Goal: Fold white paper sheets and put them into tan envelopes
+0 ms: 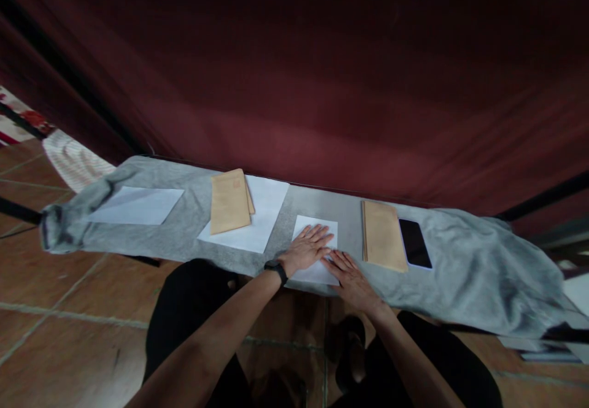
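A white sheet of paper (313,273), apparently folded, lies on the grey cloth in front of me. My left hand (307,247) rests flat across its middle, fingers stretched out toward the right. Against the sheet's right edge lies my right hand (350,278), also flat, its fingertips close to those of the left. Neither hand grips anything. Left of them, brown envelopes (230,202) lie on a larger white sheet (267,211). To the right is a stack of brown envelopes (384,236), with a smartphone (415,243) beside it, its screen dark.
Grey cloth (483,267) covers the long narrow surface, wrinkled toward both ends. Another white sheet (138,205) lies at its left. A dark red curtain (294,101) hangs along the back edge. Below are floor tiles (69,334) and my knees.
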The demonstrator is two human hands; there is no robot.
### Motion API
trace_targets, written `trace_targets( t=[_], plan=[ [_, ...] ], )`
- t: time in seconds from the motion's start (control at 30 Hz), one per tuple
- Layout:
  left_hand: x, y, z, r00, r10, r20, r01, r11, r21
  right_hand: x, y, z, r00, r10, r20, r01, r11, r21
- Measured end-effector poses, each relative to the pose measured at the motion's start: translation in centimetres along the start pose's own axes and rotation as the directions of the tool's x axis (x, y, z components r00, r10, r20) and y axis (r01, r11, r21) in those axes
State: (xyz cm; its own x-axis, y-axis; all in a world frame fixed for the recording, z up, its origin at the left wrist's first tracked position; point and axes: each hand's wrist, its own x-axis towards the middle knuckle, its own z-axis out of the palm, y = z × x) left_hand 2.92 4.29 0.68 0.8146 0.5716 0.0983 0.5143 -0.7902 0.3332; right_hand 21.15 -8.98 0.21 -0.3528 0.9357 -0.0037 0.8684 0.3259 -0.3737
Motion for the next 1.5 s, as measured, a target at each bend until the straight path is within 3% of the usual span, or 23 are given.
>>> trace_targets(
  t=[0.2, 0.33, 0.5, 0.67, 0.8, 0.97, 1.3, 1.5],
  plan=[
    [-2.7, -3.8, -1.0, 0.995, -0.097, -0.038, 0.101, 0.988, 0.117, -0.1, 0.6, 0.3, 0.999, -0.039, -0.006, 0.039, 0.999, -0.015],
    [-5.2, -5.3, -1.8, 0.989, -0.137, -0.051, 0.141, 0.985, 0.096, 0.0, 1.0, 0.7, 0.998, -0.049, -0.026, 0.050, 0.999, 0.001],
    [-8.7, -5.9, -2.2, 0.991, -0.125, -0.055, 0.112, 0.974, -0.197, 0.3, 1.4, 0.6, 0.994, -0.042, -0.099, 0.051, 0.995, 0.083],
    [-10.9, -4.9, -1.8, 0.971, -0.182, -0.158, 0.088, 0.877, -0.473, 1.3, 1.4, -0.2, 0.982, 0.070, -0.177, -0.024, 0.967, 0.254],
    [-9.8, -3.7, -1.6, 0.914, -0.326, -0.243, 0.145, 0.820, -0.554, 2.2, 1.2, -0.4, 0.951, 0.199, -0.235, -0.107, 0.928, 0.356],
    [-7.4, -2.7, -2.2, 0.819, -0.521, -0.241, 0.339, 0.777, -0.530, 3.5, 1.1, 0.0, 0.865, 0.400, -0.303, -0.299, 0.895, 0.330],
    [-4.1, -2.5, -2.7, 0.705, -0.691, -0.161, 0.584, 0.694, -0.421, 6.0, 0.4, 0.7, 0.762, 0.517, -0.390, -0.501, 0.852, 0.152],
    [-3.4, -1.8, -3.0, 0.678, -0.726, -0.113, 0.677, 0.677, -0.289, 6.4, -0.6, 0.3, 0.763, 0.552, -0.336, -0.576, 0.817, 0.033]
  ],
)
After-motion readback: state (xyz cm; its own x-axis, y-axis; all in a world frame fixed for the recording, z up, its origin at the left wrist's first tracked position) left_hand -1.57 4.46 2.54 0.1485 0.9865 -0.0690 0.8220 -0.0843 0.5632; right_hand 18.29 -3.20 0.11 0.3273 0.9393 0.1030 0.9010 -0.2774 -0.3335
